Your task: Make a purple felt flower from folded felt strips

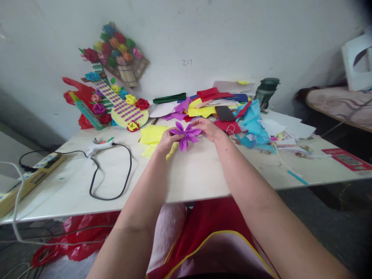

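A purple paper flower (pixel 190 135) with several pointed petals spread out is held above the white table (pixel 197 174). My left hand (pixel 167 139) pinches it from the left side. At its upper right, my right hand (pixel 207 128) has its fingertips closed on a petal. Yellow crepe paper (pixel 152 133) lies on the table beside and partly under my left hand. Beyond my right hand are a dark phone (pixel 225 113) and a red paper piece (pixel 225 126).
At left lie a white glue gun (pixel 100 147) with a looping black cord and a power strip (pixel 31 180). A flower-decorated paper guitar (pixel 128 112) leans at the wall. Coloured paper scraps (pixel 252 124) and a dark green bottle (pixel 266 93) stand at back right.
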A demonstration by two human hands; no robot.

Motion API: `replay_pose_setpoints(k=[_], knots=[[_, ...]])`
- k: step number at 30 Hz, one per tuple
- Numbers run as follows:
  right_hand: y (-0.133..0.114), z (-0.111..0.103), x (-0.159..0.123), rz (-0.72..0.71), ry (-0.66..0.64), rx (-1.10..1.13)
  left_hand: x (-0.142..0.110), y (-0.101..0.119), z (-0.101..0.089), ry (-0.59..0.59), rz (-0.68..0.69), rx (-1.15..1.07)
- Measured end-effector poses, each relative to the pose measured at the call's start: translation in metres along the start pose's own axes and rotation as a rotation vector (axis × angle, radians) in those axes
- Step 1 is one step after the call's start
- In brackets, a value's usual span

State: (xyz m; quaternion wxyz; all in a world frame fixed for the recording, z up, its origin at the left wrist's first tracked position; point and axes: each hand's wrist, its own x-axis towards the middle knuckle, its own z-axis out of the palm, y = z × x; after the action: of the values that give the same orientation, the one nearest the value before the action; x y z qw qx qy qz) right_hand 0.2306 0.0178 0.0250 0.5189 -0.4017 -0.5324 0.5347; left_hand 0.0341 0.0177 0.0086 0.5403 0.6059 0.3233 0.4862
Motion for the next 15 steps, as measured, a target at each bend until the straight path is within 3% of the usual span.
replay_pose_setpoints(k=[3,9,15], knots=[[0.0022,0.0043,0.0019,-0.040,-0.026,-0.074,-0.0002,-0.0002,0.0005,-0.021,-0.011,0.001],[0.0071,0.0017,0.0042,-0.086,-0.224,-0.195,-0.0008,0.0004,0.0009,0.010,-0.063,0.016],[0.0016,0.0026,-0.0006,-0.122,-0.226,-0.274,-0.0015,0.0016,0.0001,-0.008,-0.095,-0.031]])
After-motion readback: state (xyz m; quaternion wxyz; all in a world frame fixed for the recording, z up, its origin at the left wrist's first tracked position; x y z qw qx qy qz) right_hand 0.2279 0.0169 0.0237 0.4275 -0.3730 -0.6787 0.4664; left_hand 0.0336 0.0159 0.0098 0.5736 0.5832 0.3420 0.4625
